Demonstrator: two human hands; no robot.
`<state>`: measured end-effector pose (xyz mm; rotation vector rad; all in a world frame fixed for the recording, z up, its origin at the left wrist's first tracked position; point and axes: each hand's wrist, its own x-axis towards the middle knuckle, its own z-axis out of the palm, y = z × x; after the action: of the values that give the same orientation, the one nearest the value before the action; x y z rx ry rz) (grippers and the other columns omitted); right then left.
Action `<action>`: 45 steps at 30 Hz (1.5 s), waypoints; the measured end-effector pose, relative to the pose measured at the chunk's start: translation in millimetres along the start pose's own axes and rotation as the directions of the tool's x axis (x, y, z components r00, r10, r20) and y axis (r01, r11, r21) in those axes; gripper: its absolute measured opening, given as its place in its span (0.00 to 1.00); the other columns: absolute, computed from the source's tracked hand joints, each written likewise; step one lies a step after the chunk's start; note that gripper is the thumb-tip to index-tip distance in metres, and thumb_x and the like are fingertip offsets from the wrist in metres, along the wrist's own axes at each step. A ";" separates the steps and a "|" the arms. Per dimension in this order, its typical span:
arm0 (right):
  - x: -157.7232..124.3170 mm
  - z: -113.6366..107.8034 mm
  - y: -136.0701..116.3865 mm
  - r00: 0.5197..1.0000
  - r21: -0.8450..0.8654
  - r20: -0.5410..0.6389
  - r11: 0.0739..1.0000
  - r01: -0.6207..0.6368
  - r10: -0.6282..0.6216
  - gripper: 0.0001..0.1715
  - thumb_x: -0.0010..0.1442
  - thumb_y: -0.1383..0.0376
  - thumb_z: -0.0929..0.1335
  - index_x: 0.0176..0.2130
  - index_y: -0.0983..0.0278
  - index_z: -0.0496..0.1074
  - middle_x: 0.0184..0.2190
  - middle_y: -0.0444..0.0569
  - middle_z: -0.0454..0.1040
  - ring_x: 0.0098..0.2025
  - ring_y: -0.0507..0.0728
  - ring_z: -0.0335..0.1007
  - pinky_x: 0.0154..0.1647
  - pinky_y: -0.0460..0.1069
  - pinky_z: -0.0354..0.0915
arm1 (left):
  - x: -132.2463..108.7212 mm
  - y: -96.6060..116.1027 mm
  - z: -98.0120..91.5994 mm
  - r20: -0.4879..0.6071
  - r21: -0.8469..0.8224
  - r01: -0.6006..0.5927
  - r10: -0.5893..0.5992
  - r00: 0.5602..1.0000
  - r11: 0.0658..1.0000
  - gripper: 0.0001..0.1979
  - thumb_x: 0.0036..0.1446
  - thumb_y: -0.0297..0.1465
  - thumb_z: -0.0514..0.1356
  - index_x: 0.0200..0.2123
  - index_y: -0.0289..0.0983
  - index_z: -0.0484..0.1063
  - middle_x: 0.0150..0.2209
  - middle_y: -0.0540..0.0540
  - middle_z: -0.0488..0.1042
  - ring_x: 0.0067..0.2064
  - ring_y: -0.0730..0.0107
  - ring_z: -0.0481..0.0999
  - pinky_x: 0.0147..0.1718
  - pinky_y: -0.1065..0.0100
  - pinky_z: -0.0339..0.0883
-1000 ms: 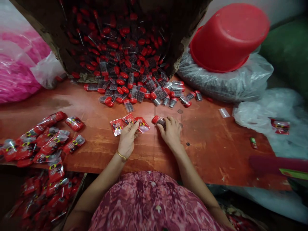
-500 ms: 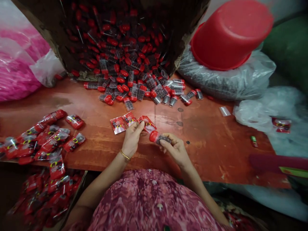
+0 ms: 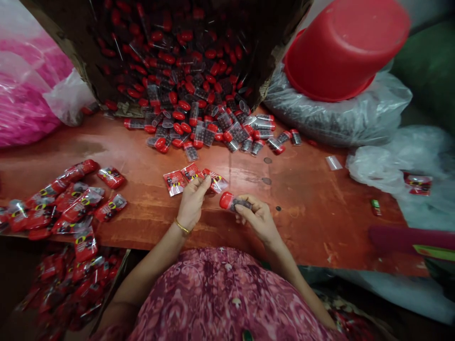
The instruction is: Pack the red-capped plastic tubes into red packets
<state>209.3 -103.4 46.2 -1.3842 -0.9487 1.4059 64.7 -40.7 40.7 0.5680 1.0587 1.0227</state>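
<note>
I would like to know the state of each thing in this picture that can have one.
Left hand: closed on a red wrapper
Right hand: closed on a red-ended container
Held container: red end pointing left
Two other wrappers: lying on the table
Cardboard box: open side facing the person, containers spilling out
Red bucket: upside down on a plastic bag
Red packs: loosely heaped at left

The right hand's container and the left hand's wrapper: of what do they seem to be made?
Container: probably hard plastic; its red end is glossy and its body looks see-through. Wrapper: likely thin plastic film, shiny and red-printed, with a clear-looking part.
</note>
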 end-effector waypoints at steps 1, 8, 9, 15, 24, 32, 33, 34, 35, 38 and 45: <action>0.0 0.0 0.0 1.000 -0.002 -0.004 1.000 0.003 -0.003 0.16 0.46 0.54 0.71 0.29 0.63 0.69 0.15 0.39 0.66 0.16 0.47 0.58 0.15 0.42 0.56 | -0.5 -0.3 0.0 0.011 0.006 -0.005 0.005 1.000 1.000 0.18 0.39 0.43 0.67 0.25 0.35 0.68 0.23 0.52 0.71 0.26 0.77 0.69 0.28 0.73 0.65; 2.0 -4.3 4.0 1.000 0.011 -0.013 1.000 -0.002 0.002 0.15 0.48 0.55 0.70 0.30 0.63 0.69 0.15 0.39 0.66 0.14 0.47 0.57 0.15 0.42 0.56 | -1.7 -1.1 -3.8 0.109 0.059 -0.092 0.085 0.990 0.994 0.18 0.40 0.42 0.67 0.24 0.34 0.69 0.24 0.52 0.70 0.27 0.77 0.69 0.30 0.74 0.65; 1.9 -4.9 3.9 1.000 0.008 -0.015 1.000 -0.001 0.001 0.15 0.48 0.55 0.70 0.29 0.63 0.69 0.15 0.39 0.66 0.14 0.46 0.56 0.14 0.42 0.56 | -1.3 0.0 -4.6 0.128 0.062 -0.099 0.090 0.988 0.993 0.17 0.40 0.42 0.67 0.25 0.34 0.70 0.25 0.52 0.71 0.28 0.77 0.69 0.30 0.74 0.65; 0.0 -4.0 -0.3 1.000 -0.029 0.028 1.000 -0.004 0.005 0.15 0.46 0.55 0.71 0.29 0.63 0.69 0.15 0.39 0.65 0.15 0.47 0.57 0.14 0.42 0.56 | -0.1 5.5 -5.6 0.138 0.035 -0.046 0.041 0.990 0.998 0.16 0.42 0.43 0.66 0.26 0.35 0.70 0.24 0.52 0.71 0.27 0.76 0.69 0.29 0.73 0.65; 4.0 -5.4 5.2 1.000 -0.006 0.012 1.000 -0.011 0.011 0.14 0.46 0.55 0.70 0.28 0.63 0.69 0.15 0.38 0.65 0.14 0.46 0.55 0.13 0.42 0.55 | 0.4 1.0 -11.4 0.211 0.113 -0.134 0.108 0.972 0.984 0.14 0.46 0.41 0.64 0.27 0.35 0.72 0.26 0.51 0.72 0.29 0.74 0.69 0.32 0.72 0.64; 3.3 -1.2 4.9 0.995 -0.074 -0.028 0.993 0.097 -0.099 0.11 0.49 0.58 0.69 0.29 0.63 0.68 0.16 0.39 0.65 0.16 0.47 0.57 0.16 0.43 0.55 | -2.4 3.8 -8.4 0.217 0.182 -0.240 0.199 0.956 0.954 0.12 0.46 0.39 0.64 0.28 0.35 0.73 0.27 0.51 0.73 0.31 0.74 0.69 0.34 0.72 0.63; 3.4 -0.5 6.3 0.995 -0.075 -0.019 0.992 0.100 -0.102 0.11 0.50 0.58 0.69 0.29 0.63 0.68 0.16 0.39 0.65 0.16 0.47 0.56 0.16 0.43 0.54 | -2.9 2.8 -7.1 0.203 0.165 -0.234 0.199 0.959 0.958 0.12 0.45 0.38 0.65 0.29 0.35 0.73 0.28 0.50 0.74 0.31 0.74 0.70 0.35 0.72 0.64; 3.6 0.2 8.3 0.994 -0.071 -0.016 0.992 0.105 -0.106 0.11 0.50 0.58 0.69 0.30 0.63 0.68 0.17 0.38 0.65 0.16 0.46 0.55 0.16 0.43 0.54 | -3.4 1.4 -5.7 0.193 0.151 -0.222 0.191 0.962 0.963 0.12 0.44 0.37 0.66 0.29 0.35 0.72 0.29 0.50 0.75 0.32 0.73 0.71 0.35 0.72 0.64; 3.9 1.0 10.5 0.993 -0.064 -0.022 0.992 0.111 -0.113 0.11 0.51 0.57 0.69 0.31 0.63 0.68 0.17 0.38 0.65 0.16 0.46 0.55 0.16 0.43 0.54 | -4.0 -0.4 -4.3 0.186 0.141 -0.205 0.178 0.966 0.968 0.13 0.42 0.36 0.67 0.30 0.35 0.72 0.29 0.50 0.75 0.31 0.73 0.72 0.35 0.71 0.65; 5.5 3.9 17.7 0.990 -0.028 -0.057 0.992 0.124 -0.125 0.13 0.52 0.56 0.68 0.33 0.63 0.68 0.18 0.38 0.64 0.16 0.45 0.54 0.16 0.42 0.56 | -5.4 -8.2 -0.4 0.159 0.109 -0.154 0.135 0.978 0.982 0.15 0.39 0.33 0.69 0.31 0.35 0.72 0.29 0.49 0.77 0.31 0.73 0.74 0.33 0.71 0.66; 8.6 23.1 26.5 0.968 0.054 -0.205 0.986 0.158 -0.144 0.18 0.54 0.51 0.67 0.35 0.63 0.66 0.16 0.35 0.61 0.12 0.45 0.49 0.12 0.42 0.53 | -10.6 -32.9 10.5 -0.007 -0.092 -0.198 0.198 0.980 0.976 0.15 0.40 0.32 0.68 0.33 0.35 0.73 0.32 0.49 0.78 0.33 0.74 0.75 0.37 0.72 0.66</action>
<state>184.3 -100.9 20.1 -1.3438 -0.8465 1.1521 86.3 -64.0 23.5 0.6079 0.9607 1.2388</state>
